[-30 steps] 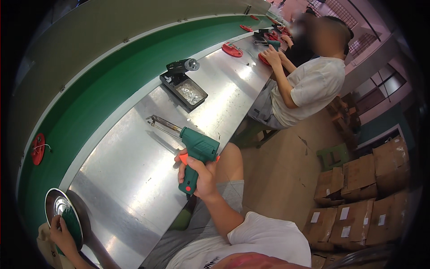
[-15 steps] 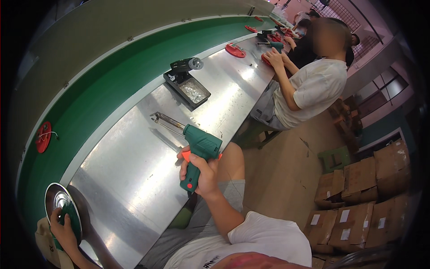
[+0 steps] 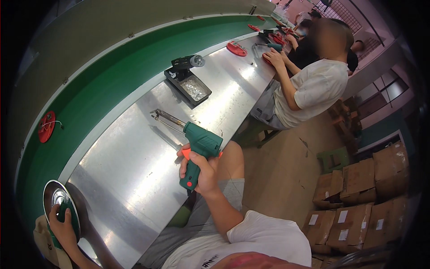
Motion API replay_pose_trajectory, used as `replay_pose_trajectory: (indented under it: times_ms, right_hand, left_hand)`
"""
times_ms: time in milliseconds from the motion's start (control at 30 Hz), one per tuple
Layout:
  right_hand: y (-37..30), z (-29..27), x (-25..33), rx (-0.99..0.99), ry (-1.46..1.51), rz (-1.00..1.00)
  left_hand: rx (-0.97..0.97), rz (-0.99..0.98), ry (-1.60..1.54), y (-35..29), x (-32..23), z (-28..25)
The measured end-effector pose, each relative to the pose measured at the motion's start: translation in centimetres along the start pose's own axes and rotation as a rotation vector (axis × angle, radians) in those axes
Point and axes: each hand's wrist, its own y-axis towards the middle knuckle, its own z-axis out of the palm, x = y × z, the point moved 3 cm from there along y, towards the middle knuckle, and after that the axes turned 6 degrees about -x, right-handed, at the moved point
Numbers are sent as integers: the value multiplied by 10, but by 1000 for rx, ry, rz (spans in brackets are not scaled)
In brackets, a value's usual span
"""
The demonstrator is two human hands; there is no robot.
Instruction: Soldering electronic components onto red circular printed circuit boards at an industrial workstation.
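Note:
My right hand (image 3: 204,174) is wrapped round the handle of a green soldering gun (image 3: 202,140) with an orange trigger. Its metal barrel and feed tube point to the far left above the metal bench (image 3: 134,179). At the lower left, my left hand (image 3: 64,227) reaches into a round shiny metal bowl (image 3: 76,205), fingers and thumb curled inward. Green shows beside those fingers inside the bowl; whether it is an object or a reflection, and what the fingertips pinch, I cannot make out.
Behind the gun stands a black soldering stand (image 3: 188,87) with a tray. Red round parts lie on the green ledge (image 3: 46,127) and farther along the bench (image 3: 236,48). A co-worker (image 3: 309,85) sits at the right. Cardboard boxes (image 3: 358,210) are stacked on the floor.
The view has shifted slightly. My right hand keeps the soldering gun almost in the same place; my left hand's fingers have moved a little inside the bowl.

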Motion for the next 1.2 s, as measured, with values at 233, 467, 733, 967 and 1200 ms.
replay_pose_trajectory:
  times_ms: [233,467,733,967,1200]
  right_hand:
    - [0,0,2,7,4,-13]
    - [-2,-1,3,1,8,-17]
    - [-2,1,-17,-20,-48,23]
    - [0,-11,-5,-22,-64,-42]
    - [0,0,-6,-3,-106,9]
  left_hand:
    - [16,51,14,0,0,1]
    - [-15,53,-4,-2,-13,5]
    - [-83,54,111,-12,-10,-13]
    - [-99,81,161,-13,-56,0]
    - [-147,55,99,-22,-48,-15]
